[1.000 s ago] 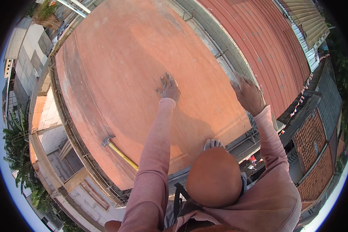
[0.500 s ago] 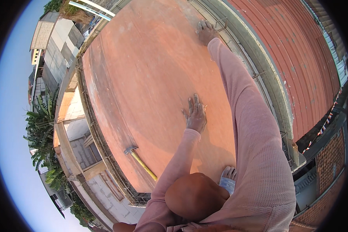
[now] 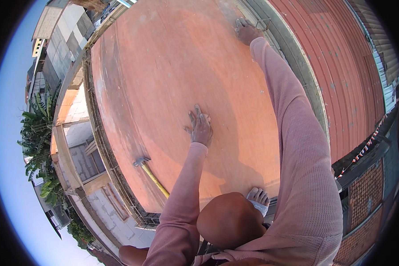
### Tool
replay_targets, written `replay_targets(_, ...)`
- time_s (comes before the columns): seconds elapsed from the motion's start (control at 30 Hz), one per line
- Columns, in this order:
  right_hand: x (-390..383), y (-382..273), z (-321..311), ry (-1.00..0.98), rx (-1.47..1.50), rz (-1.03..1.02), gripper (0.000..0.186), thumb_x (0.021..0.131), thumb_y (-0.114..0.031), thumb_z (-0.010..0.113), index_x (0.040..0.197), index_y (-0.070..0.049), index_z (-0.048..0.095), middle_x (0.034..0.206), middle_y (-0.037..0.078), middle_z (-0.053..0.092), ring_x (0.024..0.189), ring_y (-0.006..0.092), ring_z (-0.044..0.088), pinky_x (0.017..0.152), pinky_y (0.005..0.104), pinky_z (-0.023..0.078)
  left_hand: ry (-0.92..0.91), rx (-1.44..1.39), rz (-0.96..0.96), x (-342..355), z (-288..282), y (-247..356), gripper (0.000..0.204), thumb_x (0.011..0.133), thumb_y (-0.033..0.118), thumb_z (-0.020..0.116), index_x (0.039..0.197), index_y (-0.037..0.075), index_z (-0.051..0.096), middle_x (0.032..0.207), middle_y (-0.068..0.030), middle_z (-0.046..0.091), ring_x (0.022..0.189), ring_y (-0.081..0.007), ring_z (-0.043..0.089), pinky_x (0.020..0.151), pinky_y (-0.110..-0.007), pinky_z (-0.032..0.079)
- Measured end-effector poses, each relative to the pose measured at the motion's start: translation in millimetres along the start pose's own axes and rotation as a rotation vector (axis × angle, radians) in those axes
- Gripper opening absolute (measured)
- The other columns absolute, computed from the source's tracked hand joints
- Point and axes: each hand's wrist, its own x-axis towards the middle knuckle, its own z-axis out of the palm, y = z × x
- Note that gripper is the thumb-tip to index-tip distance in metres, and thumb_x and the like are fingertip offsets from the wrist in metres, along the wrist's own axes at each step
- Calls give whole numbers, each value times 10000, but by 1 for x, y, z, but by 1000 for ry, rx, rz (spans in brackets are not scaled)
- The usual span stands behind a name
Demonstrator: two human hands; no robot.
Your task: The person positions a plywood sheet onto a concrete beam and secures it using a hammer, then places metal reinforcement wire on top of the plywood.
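Observation:
A large orange-faced plywood board (image 3: 164, 80) lies under both of my arms. My left hand (image 3: 199, 128) rests on the middle of it, fingers spread and apart, palm down. Farther off, at the board's right edge, my right hand (image 3: 246, 32) lies with its fingers stretched out toward the edge; it appears to hold nothing. A claw hammer (image 3: 151, 176) with a yellow handle lies on the board to the left of my left forearm, touched by neither hand. The end of its handle is hidden by my sleeve.
My bare knee (image 3: 229, 219) and sandalled foot (image 3: 258, 197) are at the near edge. Thin metal bars (image 3: 264, 24) stick up by a concrete ledge (image 3: 303, 66) on the right, beside a red corrugated roof (image 3: 337, 80). Left of the board, a drop shows block walls (image 3: 128, 228).
My left hand has shifted left across the board, nearer the hammer. My right hand stays by the right edge. The whole view has moved slightly.

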Motion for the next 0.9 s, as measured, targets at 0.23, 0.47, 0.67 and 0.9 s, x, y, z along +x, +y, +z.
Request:
replay_targets(0.23,-49,-44,-28,-266,31,77,620,1026,-459,346,1572,-190,228,1654,53,158,1522,286,145,1207,594,93,-252,61,8,5,-5,18,484,1007,186,352,1479,83,345,1668,-43,-51,1529,-342,-26,1024,-857,105)
replay_targets(0.47,-331,-138,-26,-740,-47,-213,822,941,-582,510,1583,-188,182,1656,149,45,1503,444,76,1093,741,217,-281,-31,21,15,-11,2,543,1029,270,297,1542,98,259,1664,-75,-40,1523,-369,-30,977,-897,130)
replay_targets(0.67,-298,-127,-30,-995,-416,-583,949,919,-572,573,1595,-226,4,1622,252,-100,1473,523,61,1144,643,250,-175,-125,34,14,-37,-18,476,1032,282,337,1480,127,379,1644,-98,156,1499,-353,197,1068,-774,258)
replay_targets(0.9,-315,-133,-14,-1010,-466,-536,921,944,-562,545,1592,-252,-31,1599,300,-120,1466,533,72,1173,575,252,8,-171,392,-93,-134,-211,236,968,310,528,1041,89,563,1022,-138,637,1016,-358,615,897,-497,478)
